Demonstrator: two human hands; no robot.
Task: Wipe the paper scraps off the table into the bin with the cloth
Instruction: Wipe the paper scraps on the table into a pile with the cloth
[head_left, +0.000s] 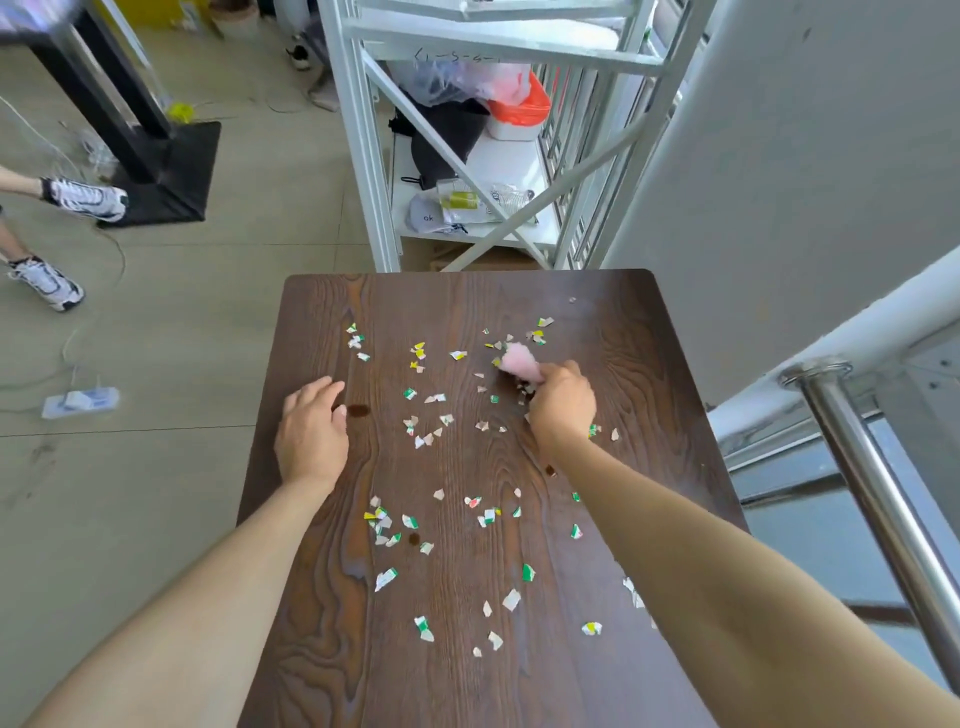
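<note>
Several small paper scraps (431, 436) in white, green and yellow lie scattered over the dark wooden table (649, 364). My right hand (563, 402) is closed around a pink cloth (519, 362), which rests on the table among scraps at the far right. My left hand (311, 428) lies flat on the table near its left edge, fingers apart, holding nothing. No bin is visible near the table.
A white metal shelf rack (374, 171) with bags and a white container lined in orange (519, 111) stands beyond the table. A steel railing (878, 493) runs along the right. A person's sneakered feet (85, 197) and a power strip (80, 402) are on the floor at left.
</note>
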